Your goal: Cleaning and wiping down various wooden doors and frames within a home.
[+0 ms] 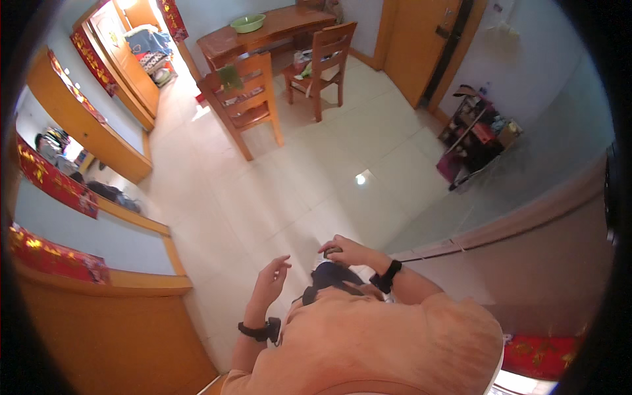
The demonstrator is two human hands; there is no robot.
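My left hand [273, 280] is raised in front of my body over the tiled floor [291, 197], its fingers apart and slightly curled, with nothing in them. To its right, my right hand [348, 251] is closed around a small dark object [333, 252], mostly hidden by the fingers; its kind cannot be told. Both wrists wear black bands. Below the hands, part of my dark trousers [328, 276] shows beyond the orange shirt.
Two wooden chairs [254, 94] stand by a wooden table [281, 22] bearing a green basin [248, 23]. A cluttered rack [476, 136] stands against the right wall. Open doorways line the left; through one, a person [49, 148] is visible.
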